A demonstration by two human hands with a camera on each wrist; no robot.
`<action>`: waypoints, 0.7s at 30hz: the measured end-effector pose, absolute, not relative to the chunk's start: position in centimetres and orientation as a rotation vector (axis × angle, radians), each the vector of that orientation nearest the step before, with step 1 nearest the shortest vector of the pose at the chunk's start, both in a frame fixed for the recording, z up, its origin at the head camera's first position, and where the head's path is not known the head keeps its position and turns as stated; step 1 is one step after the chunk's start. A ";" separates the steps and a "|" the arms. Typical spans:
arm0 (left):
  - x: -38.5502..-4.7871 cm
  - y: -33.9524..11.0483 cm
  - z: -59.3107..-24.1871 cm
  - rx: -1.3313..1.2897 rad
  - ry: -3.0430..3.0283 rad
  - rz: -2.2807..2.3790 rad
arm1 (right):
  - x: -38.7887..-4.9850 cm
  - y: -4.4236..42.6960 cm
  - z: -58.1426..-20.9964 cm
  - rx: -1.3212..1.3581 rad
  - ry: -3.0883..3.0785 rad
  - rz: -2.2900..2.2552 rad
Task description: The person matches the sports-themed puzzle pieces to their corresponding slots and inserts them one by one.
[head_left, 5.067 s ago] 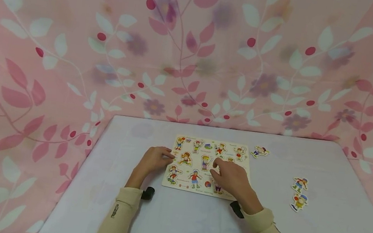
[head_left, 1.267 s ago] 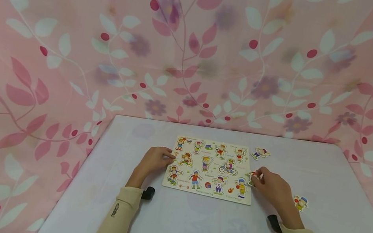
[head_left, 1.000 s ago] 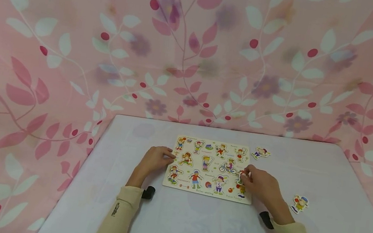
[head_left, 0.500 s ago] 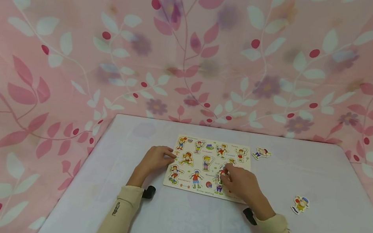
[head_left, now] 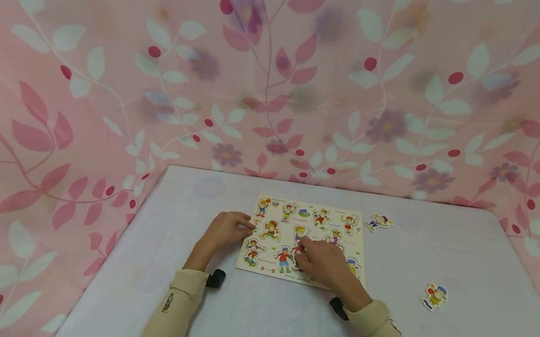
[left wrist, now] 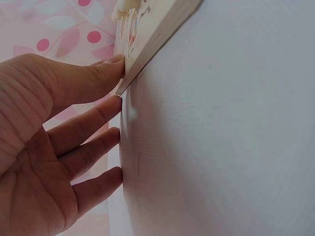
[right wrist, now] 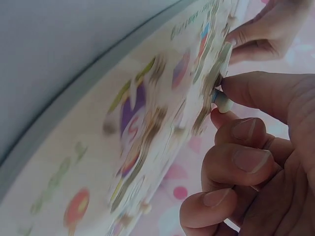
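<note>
A cream puzzle board (head_left: 285, 225) with small sport figures lies flat on the table. My left hand (head_left: 226, 232) is at its left edge; in the left wrist view the thumb touches the board's edge (left wrist: 155, 46) while straight fingertips rest against the tablecloth. Over the lower middle of the board, my right hand (head_left: 331, 264) pinches a figure-shaped puzzle piece (head_left: 297, 256) between thumb and forefinger. In the right wrist view that piece (right wrist: 225, 58) is seen edge-on, tilted above the board. The right hand covers part of the baseball and bicycle figures.
To the right of the board, a loose puzzle piece (head_left: 434, 296) with a blue cap lies on the white tablecloth (head_left: 258, 328). Another loose piece (head_left: 378, 222) lies by the board's upper right corner. A pink floral curtain (head_left: 282, 78) hangs behind the table.
The right hand took a red-shirted figure piece from the right side of the table and carried it left over the board. The left hand stays at the board's left edge.
</note>
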State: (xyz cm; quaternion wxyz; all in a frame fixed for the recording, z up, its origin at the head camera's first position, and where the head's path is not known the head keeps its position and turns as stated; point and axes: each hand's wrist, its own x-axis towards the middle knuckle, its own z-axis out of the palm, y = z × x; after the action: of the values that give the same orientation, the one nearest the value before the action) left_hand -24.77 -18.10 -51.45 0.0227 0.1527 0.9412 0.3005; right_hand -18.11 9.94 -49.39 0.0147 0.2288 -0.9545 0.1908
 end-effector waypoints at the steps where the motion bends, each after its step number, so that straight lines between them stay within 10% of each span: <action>1: -24.8 -18.1 -51.5 0.478 2.916 0.929 | -18.1 9.7 -49.4 0.717 -2.977 0.592; 21: -24.7 -18.1 -51.6 0.466 2.918 0.932 | -18.5 7.0 -50.7 0.753 -3.025 0.586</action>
State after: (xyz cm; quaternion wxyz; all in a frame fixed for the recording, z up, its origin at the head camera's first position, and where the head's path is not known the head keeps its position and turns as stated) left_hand -24.73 -18.11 -51.60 0.0215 0.1502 0.9415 0.3008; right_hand -18.49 6.99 -50.69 -0.0152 0.2372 -0.9536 0.1848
